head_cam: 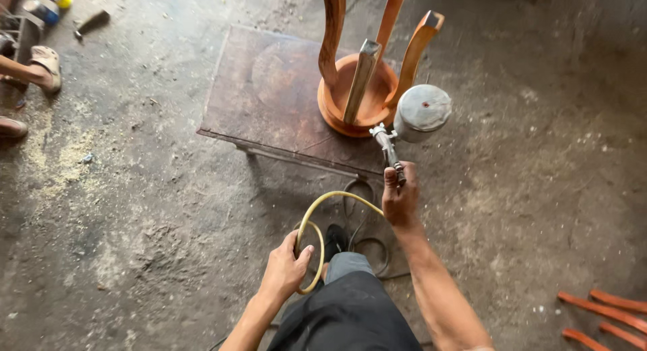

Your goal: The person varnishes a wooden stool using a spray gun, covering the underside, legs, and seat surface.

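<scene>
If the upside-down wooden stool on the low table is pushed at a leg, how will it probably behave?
The stool probably slides, not tips: its round seat lies flat on the low table. Solid wood suggests it is stiff and fairly heavy. It stands near the table's edge, so it might fall.

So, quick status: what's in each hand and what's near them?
Right hand grips spray gun, aimed at upturned wooden stool on low table. Left hand holds yellow hose loop. Dark cable underfoot.

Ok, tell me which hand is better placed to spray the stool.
Right. The right hand already grips the spray gun, which sits right beside the upturned stool. The left hand only holds the yellow hose, farther back.
</scene>
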